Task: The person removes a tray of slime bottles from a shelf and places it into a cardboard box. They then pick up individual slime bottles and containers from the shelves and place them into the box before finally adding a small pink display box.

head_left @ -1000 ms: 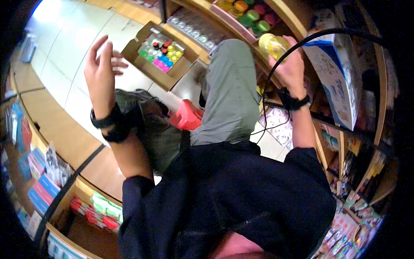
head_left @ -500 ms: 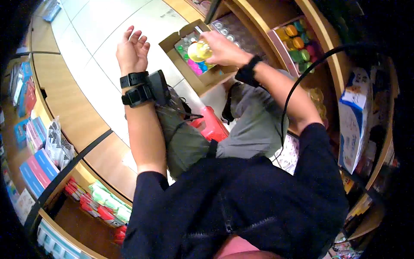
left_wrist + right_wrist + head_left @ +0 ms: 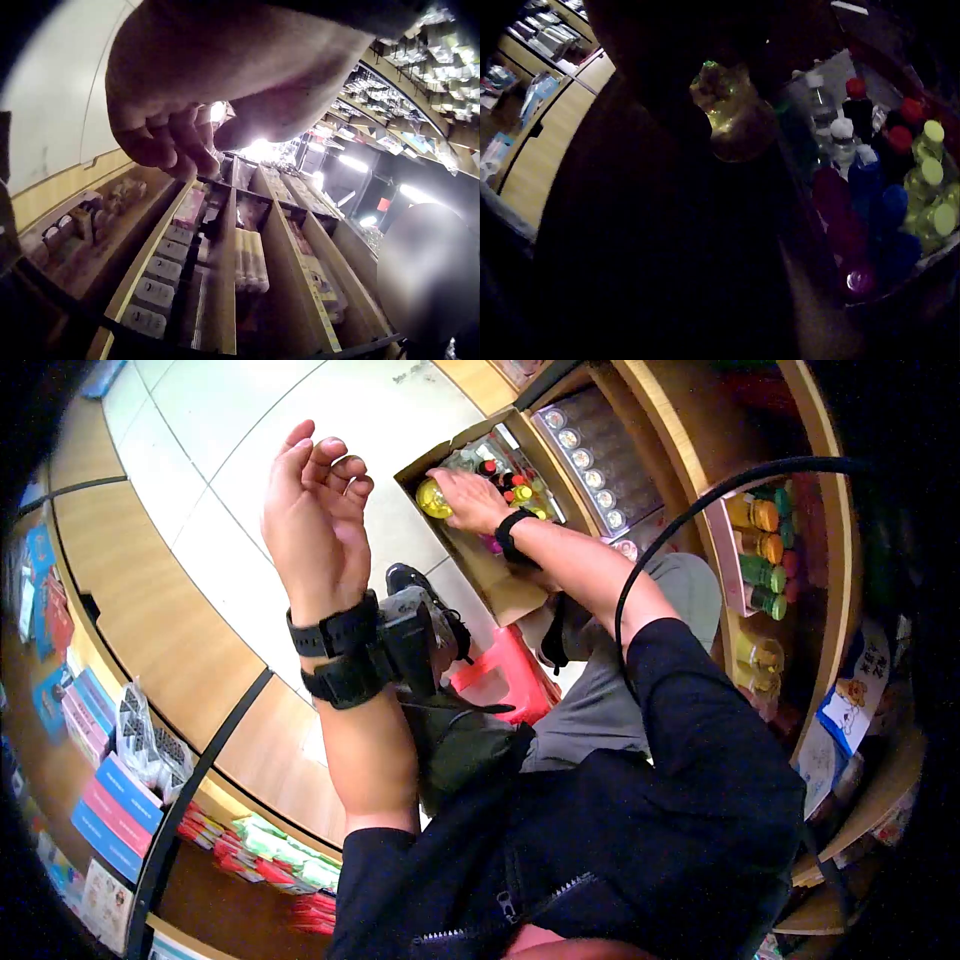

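Note:
My right hand (image 3: 474, 500) grips a clear yellow rounded container (image 3: 433, 499) low inside the left part of an open cardboard box (image 3: 508, 588). The right wrist view is dark, but the container's yellow contents (image 3: 724, 105) glint there. Beside it in the box stand small bottles with red caps (image 3: 900, 139), yellow-green bottles (image 3: 932, 172), blue bottles (image 3: 866, 180) and pink ones (image 3: 840, 210). Raised over the floor, my left hand (image 3: 318, 525) holds nothing, its fingers loosely bent. It also shows from below in the left wrist view.
A pink-edged box of jars with orange and green lids (image 3: 765, 547) sits on the right shelf, yellow containers (image 3: 758, 658) below it. A clear-topped tray (image 3: 590, 475) adjoins the cardboard box. A red plastic stool (image 3: 510, 678) stands between the legs. A black cable (image 3: 690, 525) crosses the right arm.
My right hand has carried the yellow container from the right shelf across to the cardboard box and down into it. My left hand stays raised, fingers a little more bent.

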